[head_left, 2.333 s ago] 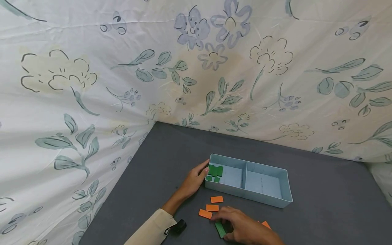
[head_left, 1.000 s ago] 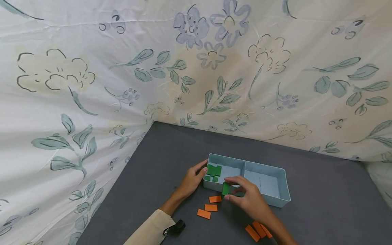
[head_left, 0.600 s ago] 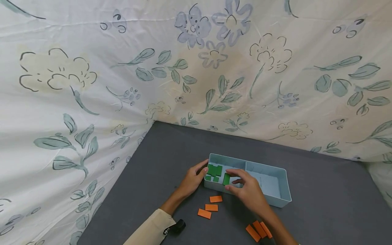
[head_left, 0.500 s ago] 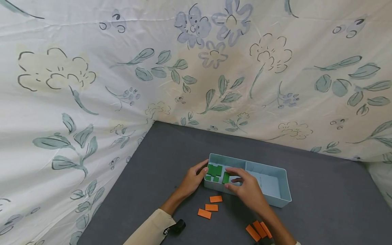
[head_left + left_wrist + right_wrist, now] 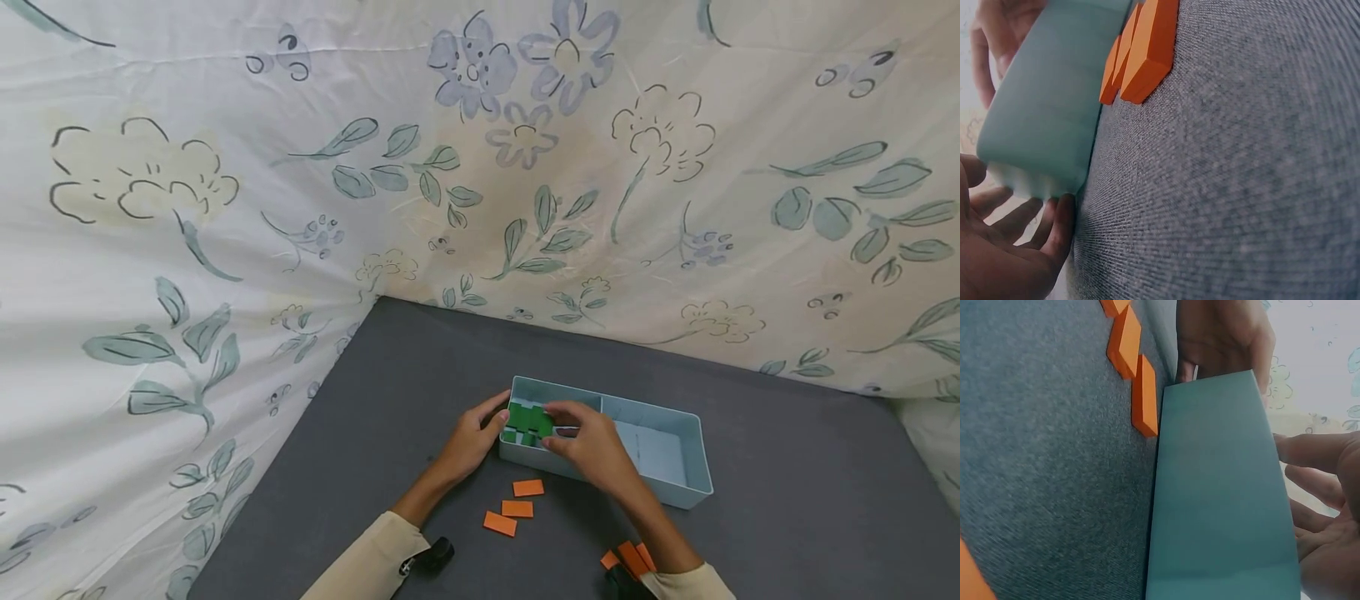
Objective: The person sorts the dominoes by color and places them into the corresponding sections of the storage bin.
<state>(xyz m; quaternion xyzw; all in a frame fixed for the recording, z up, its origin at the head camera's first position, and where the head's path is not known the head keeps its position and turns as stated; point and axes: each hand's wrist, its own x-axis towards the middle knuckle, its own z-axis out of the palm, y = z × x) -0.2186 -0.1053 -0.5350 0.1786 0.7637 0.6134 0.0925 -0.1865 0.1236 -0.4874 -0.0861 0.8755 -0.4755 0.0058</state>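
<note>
A light blue two-compartment box (image 5: 656,492) stands on the dark table. My left hand (image 5: 472,442) holds its left end, thumb at the rim and fingers against the end wall (image 5: 1029,181). Several green blocks (image 5: 525,417) lie together in the left compartment. My right hand (image 5: 592,437) reaches over the front wall into that compartment and pinches a green block (image 5: 546,426) between thumb and fingers, right beside the others. In the right wrist view the box wall (image 5: 1222,487) hides this block, and the right hand (image 5: 1329,506) shows beyond the rim.
Three orange blocks lie in front of the box, the nearest one to it an orange block (image 5: 528,487). More orange blocks (image 5: 633,558) lie partly hidden by the right wrist. A floral cloth (image 5: 450,208) rises behind and left of the table (image 5: 420,358).
My right hand has picked a green block off the table, carried it over the front wall and moved it left against the other green blocks. The left hand has stayed at the box's end.
</note>
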